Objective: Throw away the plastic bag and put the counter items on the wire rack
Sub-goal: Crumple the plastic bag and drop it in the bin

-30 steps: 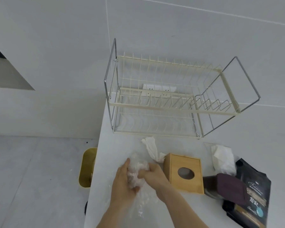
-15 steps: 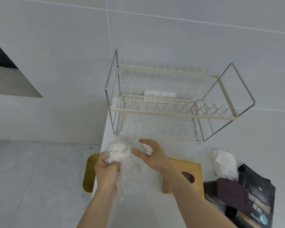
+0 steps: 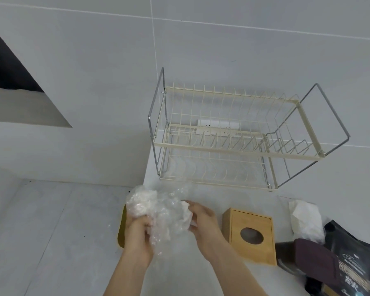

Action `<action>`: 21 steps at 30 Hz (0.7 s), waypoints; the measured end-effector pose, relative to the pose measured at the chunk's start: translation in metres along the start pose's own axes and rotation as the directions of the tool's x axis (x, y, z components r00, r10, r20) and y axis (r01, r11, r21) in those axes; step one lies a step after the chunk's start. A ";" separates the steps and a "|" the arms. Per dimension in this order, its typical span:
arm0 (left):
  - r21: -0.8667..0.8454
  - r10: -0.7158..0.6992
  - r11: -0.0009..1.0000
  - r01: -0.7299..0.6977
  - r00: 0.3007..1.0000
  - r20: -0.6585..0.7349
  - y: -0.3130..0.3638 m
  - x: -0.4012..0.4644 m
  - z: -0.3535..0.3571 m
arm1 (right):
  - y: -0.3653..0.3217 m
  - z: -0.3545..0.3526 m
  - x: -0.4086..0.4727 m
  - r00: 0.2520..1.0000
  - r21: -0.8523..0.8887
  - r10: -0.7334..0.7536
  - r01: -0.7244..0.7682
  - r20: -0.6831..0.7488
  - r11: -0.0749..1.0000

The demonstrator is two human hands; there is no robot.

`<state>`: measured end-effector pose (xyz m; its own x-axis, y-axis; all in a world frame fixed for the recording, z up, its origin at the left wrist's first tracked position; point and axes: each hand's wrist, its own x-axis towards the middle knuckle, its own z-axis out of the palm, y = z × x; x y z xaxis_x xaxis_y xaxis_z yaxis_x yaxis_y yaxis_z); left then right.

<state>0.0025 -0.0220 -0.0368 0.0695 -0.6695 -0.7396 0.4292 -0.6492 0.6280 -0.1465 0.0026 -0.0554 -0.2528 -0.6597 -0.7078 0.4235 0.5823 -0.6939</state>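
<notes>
A crumpled clear plastic bag (image 3: 158,212) is held over the counter's left edge. My left hand (image 3: 138,236) grips its lower left part and my right hand (image 3: 203,221) presses against its right side. The cream two-tier wire rack (image 3: 233,146) stands empty against the back wall. On the counter to the right lie a bamboo tissue box (image 3: 252,238), a white packet in clear wrap (image 3: 306,221), a dark purple pouch (image 3: 312,259) and a black printed bag (image 3: 355,272).
A yellow-rimmed bin (image 3: 121,231) sits on the floor just left of the white counter (image 3: 218,201), partly hidden by my left hand. A white wall socket (image 3: 217,127) shows behind the rack. Grey tiled floor spreads to the left.
My right hand has come back onto the bag, so both hands now squeeze it together. The bag is more bunched up and the view has shifted left.
</notes>
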 end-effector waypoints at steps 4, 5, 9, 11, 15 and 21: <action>-0.076 0.098 0.993 -0.088 0.987 0.130 -0.001 -0.010 0.026 | 0.000 0.022 -0.026 0.969 0.293 0.083 -0.152 0.234 0.944; -0.002 0.160 0.987 -0.160 0.981 0.111 -0.003 -0.012 0.030 | 0.000 0.027 -0.028 0.973 0.306 0.090 -0.153 0.211 0.940; 0.565 0.468 0.648 -0.511 0.852 0.233 -0.003 -0.014 0.038 | -0.006 0.030 -0.025 0.999 0.323 0.031 -0.043 0.043 0.946; 0.643 0.471 0.492 -0.587 0.801 0.370 0.001 -0.014 0.032 | -0.012 0.025 -0.022 0.999 0.321 0.002 -0.012 0.034 0.947; 0.391 0.338 0.696 -0.603 0.755 0.562 0.012 -0.030 0.017 | -0.032 0.028 -0.021 0.995 0.258 0.007 -0.032 0.098 0.965; 0.477 0.583 0.508 -0.718 0.693 0.424 0.030 -0.031 0.016 | -0.023 0.063 -0.021 0.929 0.341 0.102 -0.230 0.356 0.911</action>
<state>-0.0012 -0.0268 0.0088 -0.0832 -0.9956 -0.0442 -0.2613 -0.0210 0.9650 -0.0965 -0.0271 -0.0161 0.1177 -0.7225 -0.6813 0.7407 0.5208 -0.4244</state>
